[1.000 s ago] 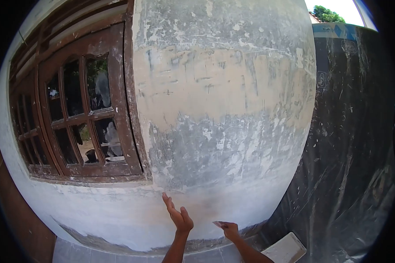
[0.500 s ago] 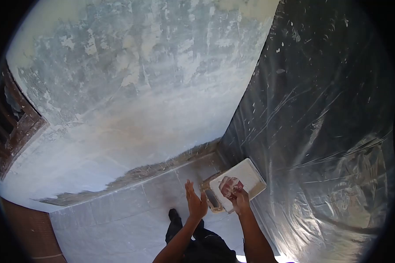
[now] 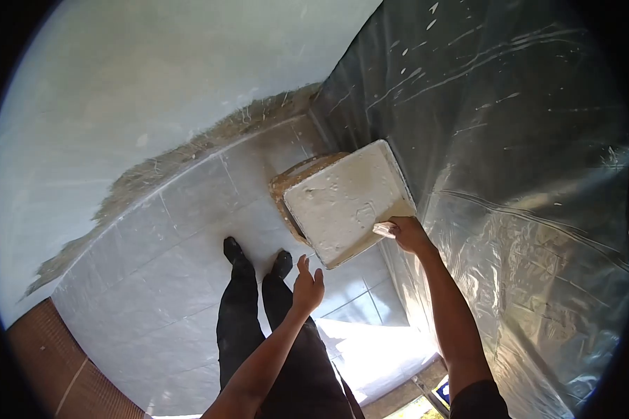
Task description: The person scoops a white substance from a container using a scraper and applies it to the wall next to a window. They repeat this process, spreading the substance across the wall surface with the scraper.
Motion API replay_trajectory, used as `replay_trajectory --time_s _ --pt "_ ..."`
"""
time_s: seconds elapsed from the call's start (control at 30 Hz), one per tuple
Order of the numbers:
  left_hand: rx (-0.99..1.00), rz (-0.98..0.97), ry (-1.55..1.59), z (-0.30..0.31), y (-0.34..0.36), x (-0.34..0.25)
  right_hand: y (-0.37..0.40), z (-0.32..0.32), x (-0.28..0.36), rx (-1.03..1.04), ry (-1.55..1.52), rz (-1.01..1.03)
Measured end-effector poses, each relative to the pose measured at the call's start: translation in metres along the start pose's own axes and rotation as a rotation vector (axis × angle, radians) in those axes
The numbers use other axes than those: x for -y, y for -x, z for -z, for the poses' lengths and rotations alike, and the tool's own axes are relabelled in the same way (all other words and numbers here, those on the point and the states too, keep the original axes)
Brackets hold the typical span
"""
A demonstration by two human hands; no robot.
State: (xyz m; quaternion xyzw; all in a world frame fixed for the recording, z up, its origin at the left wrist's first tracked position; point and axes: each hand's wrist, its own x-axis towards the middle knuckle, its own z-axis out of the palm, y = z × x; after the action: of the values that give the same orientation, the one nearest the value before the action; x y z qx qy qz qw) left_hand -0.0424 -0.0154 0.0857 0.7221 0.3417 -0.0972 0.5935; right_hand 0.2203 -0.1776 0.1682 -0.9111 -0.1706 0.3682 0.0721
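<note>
My right hand [image 3: 407, 233] is closed round a small whitish, coated tool [image 3: 384, 229] at the near right edge of a rectangular tray [image 3: 328, 265]. Pale wet compound [image 3: 349, 195] fills most of that tray; its surface is lumpy. My left hand [image 3: 307, 288] hangs in the air just below the tray's near left corner, fingers apart, holding nothing. Most of the tool is hidden by my fingers, so its kind is unclear.
Under the tray stands a brown, stained support [image 3: 284, 188]. Black plastic sheeting [image 3: 482, 126] covers the right side. A pale wall [image 3: 140, 84] rises at the upper left above grey floor tiles [image 3: 161, 279]. A brown panel [image 3: 56, 356] is at the lower left.
The view has tilted down toward the tray and floor. My right hand, earlier over the tray with a reddish-and-white tool, is now at its near right edge. My left hand remains empty.
</note>
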Motion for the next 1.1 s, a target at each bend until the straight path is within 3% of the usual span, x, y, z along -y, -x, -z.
replay_trajectory --time_s 0.07,0.13,0.2,0.27,0.33,0.77,1.1 --pt "0.107 0.248 0.208 -0.008 -0.008 0.004 -0.028 -0.015 -0.011 0.129 0.059 0.015" --pt "0.089 0.273 0.171 -0.025 -0.012 0.024 -0.044 -0.023 -0.012 0.179 0.205 0.031" --pt "0.149 0.433 0.365 -0.032 -0.019 0.031 -0.051 -0.028 -0.009 0.203 0.241 0.029" --pt "0.094 0.406 0.471 -0.048 -0.019 0.046 -0.059 -0.034 -0.007 0.264 0.376 0.065" --pt "0.048 0.509 0.685 -0.055 -0.025 0.046 -0.068 -0.038 -0.007 0.329 0.426 0.084" --pt "0.068 0.551 0.82 -0.062 -0.033 0.046 -0.069 -0.062 0.03 0.494 0.604 0.233" --pt "0.023 0.581 0.852 -0.062 -0.036 0.047 -0.062 -0.074 0.051 0.58 0.524 0.232"
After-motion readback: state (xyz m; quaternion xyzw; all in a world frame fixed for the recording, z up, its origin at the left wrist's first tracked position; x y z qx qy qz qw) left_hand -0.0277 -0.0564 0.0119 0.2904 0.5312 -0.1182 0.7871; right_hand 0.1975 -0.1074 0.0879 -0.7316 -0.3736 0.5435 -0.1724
